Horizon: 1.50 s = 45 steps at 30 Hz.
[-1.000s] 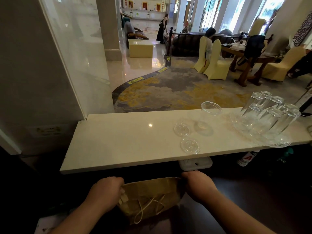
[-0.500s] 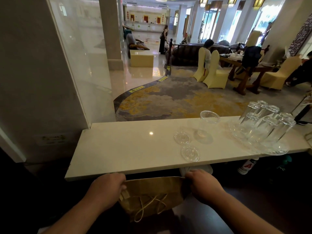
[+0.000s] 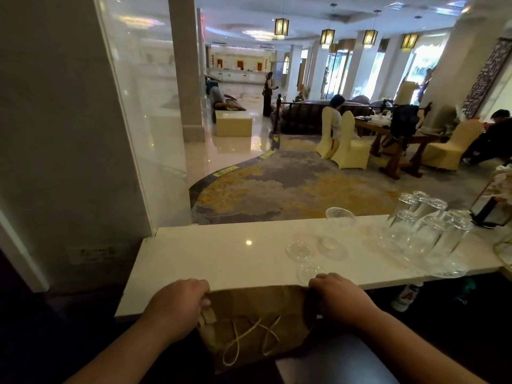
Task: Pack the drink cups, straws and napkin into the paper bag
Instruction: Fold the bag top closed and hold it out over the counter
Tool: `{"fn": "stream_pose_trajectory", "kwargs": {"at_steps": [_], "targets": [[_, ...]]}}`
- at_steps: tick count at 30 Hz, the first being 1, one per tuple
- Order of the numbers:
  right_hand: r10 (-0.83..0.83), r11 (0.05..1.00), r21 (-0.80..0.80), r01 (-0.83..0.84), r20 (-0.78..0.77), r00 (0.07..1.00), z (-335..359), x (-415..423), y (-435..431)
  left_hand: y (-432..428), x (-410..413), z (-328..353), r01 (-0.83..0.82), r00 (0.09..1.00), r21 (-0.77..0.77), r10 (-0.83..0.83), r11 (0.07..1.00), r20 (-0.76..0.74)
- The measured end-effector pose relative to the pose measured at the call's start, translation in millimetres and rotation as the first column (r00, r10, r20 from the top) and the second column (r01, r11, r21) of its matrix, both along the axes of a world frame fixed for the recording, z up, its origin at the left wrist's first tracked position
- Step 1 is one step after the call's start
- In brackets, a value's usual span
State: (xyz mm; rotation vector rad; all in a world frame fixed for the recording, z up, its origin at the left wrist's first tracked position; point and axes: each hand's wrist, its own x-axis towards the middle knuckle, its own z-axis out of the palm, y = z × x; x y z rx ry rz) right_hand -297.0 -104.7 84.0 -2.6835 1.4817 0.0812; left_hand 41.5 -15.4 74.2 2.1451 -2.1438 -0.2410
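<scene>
A brown paper bag (image 3: 255,314) with twine handles hangs flat against the front edge of a white counter (image 3: 216,256). My left hand (image 3: 180,303) grips its upper left corner and my right hand (image 3: 336,295) grips its upper right corner. A clear plastic drink cup (image 3: 336,231) stands upright on the counter to the right of centre. Two clear plastic lids (image 3: 300,250) lie beside and in front of it. I see no straws or napkin.
Several upside-down glass tumblers (image 3: 424,231) stand on a clear tray at the counter's right end. A glass partition (image 3: 144,120) rises at the left. Beyond the counter lies a lobby with carpet, covered chairs (image 3: 349,148) and seated people.
Both hands have lifted the bag upward, its top edge now level with the counter's front edge. The camera has tilted up, showing more of the lobby ceiling.
</scene>
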Motion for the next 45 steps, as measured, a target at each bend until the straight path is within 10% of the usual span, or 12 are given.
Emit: {"fn": "stream_pose_trajectory", "kwargs": {"at_steps": [45], "targets": [[-0.112,0.994,0.021,0.11,0.175,0.978,187.0,2.5,-2.4,-17.1,15.0,169.3,-0.015,1.0,-0.265,0.02,0.964,0.015]]}}
